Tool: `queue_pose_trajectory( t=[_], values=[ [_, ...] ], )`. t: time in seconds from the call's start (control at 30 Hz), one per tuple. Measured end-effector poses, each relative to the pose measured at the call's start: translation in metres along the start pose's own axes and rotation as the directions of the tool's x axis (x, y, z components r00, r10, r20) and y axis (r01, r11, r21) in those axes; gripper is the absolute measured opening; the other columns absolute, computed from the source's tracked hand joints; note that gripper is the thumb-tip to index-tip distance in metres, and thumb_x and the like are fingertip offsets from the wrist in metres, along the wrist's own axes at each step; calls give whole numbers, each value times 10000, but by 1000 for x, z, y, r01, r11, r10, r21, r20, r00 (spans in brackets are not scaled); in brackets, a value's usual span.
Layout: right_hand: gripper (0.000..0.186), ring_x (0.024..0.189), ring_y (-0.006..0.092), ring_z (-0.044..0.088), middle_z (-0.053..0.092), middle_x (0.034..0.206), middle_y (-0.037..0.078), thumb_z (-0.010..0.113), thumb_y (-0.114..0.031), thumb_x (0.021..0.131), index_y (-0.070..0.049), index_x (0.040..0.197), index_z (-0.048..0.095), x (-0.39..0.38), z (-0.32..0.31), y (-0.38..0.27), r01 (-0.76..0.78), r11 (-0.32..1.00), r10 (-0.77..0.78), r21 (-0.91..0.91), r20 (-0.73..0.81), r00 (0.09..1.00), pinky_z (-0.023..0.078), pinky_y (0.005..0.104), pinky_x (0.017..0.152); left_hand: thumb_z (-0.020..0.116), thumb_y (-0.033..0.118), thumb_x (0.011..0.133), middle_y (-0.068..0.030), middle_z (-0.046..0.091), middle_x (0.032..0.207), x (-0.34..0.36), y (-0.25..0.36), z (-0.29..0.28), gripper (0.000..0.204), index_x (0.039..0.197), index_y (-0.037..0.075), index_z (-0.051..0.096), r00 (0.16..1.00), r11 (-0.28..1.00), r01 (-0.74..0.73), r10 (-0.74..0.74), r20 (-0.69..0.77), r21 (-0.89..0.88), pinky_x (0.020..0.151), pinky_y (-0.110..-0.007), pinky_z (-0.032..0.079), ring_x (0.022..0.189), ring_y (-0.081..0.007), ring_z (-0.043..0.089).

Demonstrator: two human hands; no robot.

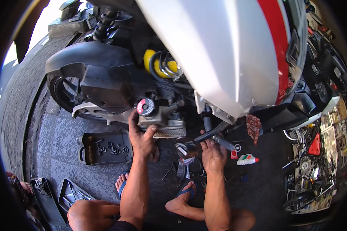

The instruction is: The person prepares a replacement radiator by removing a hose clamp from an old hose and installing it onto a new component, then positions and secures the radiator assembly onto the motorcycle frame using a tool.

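Note:
A radiator (169,133) with metal fins and a round red-and-black cap (145,107) sits low on the side of a scooter. My left hand (142,141) grips its left side, thumb in front and fingers reaching up beside the cap. To the right, my right hand (214,157) has its fingers closed around a black rubber hose (216,131) under the body panel; part of the grip is hidden. A thicker grey hose end (224,143) sticks out just beside those fingers. Between my hands, a dark rounded part with a shiny rim (186,149) shows near the floor.
The scooter's white panel (219,50) hangs over my hands, with its rear wheel (63,92) at left. A black tray (104,161) holds bolts; other trays (74,192) lie nearer me. A white bottle (247,159) and a red rag (253,129) are at right. Another person's foot (26,187) shows far left.

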State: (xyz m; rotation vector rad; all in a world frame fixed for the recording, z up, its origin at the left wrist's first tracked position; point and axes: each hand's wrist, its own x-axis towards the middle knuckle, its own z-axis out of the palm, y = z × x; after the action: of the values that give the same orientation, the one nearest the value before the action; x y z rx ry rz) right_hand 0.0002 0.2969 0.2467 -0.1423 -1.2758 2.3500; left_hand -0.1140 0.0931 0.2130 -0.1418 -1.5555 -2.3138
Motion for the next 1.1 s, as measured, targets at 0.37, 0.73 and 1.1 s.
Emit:
queue_pose_trajectory(
  t=[0.37,0.73,1.1],
  values=[
    [543,796,169,667,674,1010,116,684,-136,927,-49,1408,449,47,22,-8,7,852,70,-523,128,989,547,278,745,844,378,753,-103,536,1299,2,-4,-1,823,1377,13,452,999,999,-47,47,27,21,1050,-359,389,1203,-217,512],
    [466,881,209,637,636,1130,203,701,-312,889,-94,1272,552,46,11,-8,-172,983,176,-59,63,982,530,323,785,845,436,734,-108,531,1305,0,1,1,864,1372,9,448,1000,1000,0,0,19,-19,1053,-367,398,1212,-223,515],
    [368,826,213,656,643,1124,180,645,-105,890,-91,1249,567,69,1,-13,-222,973,220,61,28,975,571,331,706,855,416,724,-104,544,1287,3,4,1,854,1364,14,459,1000,1000,-5,5,21,-15,1056,-370,397,1205,-227,525]
  ],
)
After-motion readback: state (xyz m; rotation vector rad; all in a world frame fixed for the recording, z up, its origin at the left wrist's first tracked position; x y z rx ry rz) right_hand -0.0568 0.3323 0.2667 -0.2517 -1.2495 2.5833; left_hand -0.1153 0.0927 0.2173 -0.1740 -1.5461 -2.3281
